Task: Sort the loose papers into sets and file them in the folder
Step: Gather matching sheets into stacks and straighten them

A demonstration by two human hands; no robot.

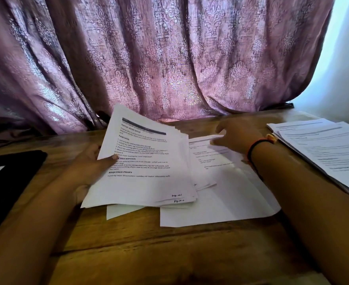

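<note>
My left hand [88, 164] grips a thick stack of white printed sheets [146, 161] by its left edge, thumb on top, above loose white pages [220, 202] lying on the brown wooden table [169, 243]. My right hand [238, 136] reaches over those pages, blurred; I cannot tell whether it pinches one. The flat black folder [11, 177] lies far left, and a second white paper pile [323, 149] lies on the right.

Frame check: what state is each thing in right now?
left hand: grips the held sheaf at its left edge, thumb on top.
held sheaf: fanned, far end raised off the table.
loose sheets: flat on the table, overlapping.
right hand: blurred over the loose sheets; grip unclear.
right stack: flat, sheets offset.
black folder: flat at left; open or closed unclear.
curtain: drawn.
</note>
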